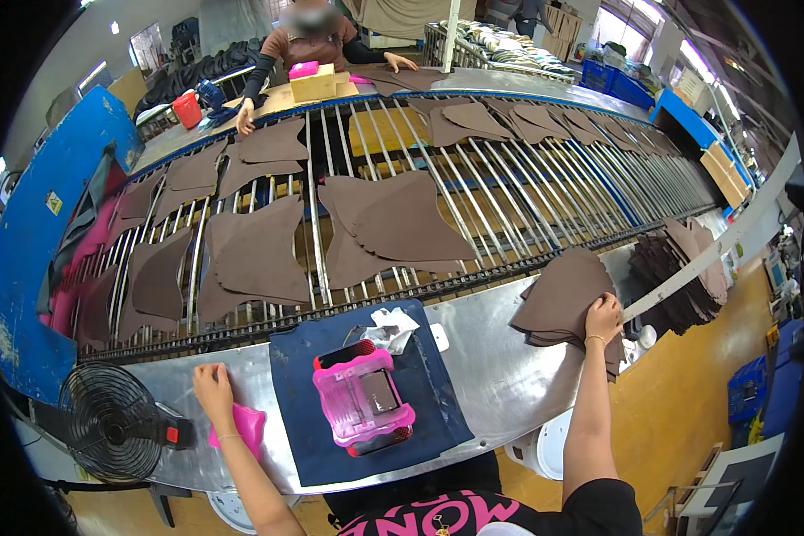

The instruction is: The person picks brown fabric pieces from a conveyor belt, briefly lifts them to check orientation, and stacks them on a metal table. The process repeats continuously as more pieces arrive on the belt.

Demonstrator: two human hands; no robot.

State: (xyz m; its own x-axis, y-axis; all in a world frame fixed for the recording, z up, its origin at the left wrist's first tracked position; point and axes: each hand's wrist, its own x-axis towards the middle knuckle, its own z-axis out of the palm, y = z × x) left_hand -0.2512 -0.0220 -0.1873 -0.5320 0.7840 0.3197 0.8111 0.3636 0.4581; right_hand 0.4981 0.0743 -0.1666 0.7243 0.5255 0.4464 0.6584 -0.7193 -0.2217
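My left hand (pixel 213 389) lies flat on the metal table ledge (pixel 500 357), fingers together, beside a small pink pad (pixel 248 422) that shows by my wrist. My right hand (pixel 602 319) grips the edge of a stack of brown leather pieces (pixel 565 295) at the right of the ledge. Between my hands lies a dark blue mat (pixel 313 429) with a pink plastic box (pixel 359 402) and a crumpled white cloth (pixel 391 329) on it. Beyond the ledge, several brown cut pieces (pixel 393 223) lie on a roller conveyor (pixel 527 192).
A black fan (pixel 112 420) stands at the left of the ledge. Another pile of brown pieces (pixel 688 277) sits at the right. Across the conveyor a person (pixel 308 45) works beside a yellow box (pixel 317 85) and a red container (pixel 188 109). Blue machine housing (pixel 36 232) rises at left.
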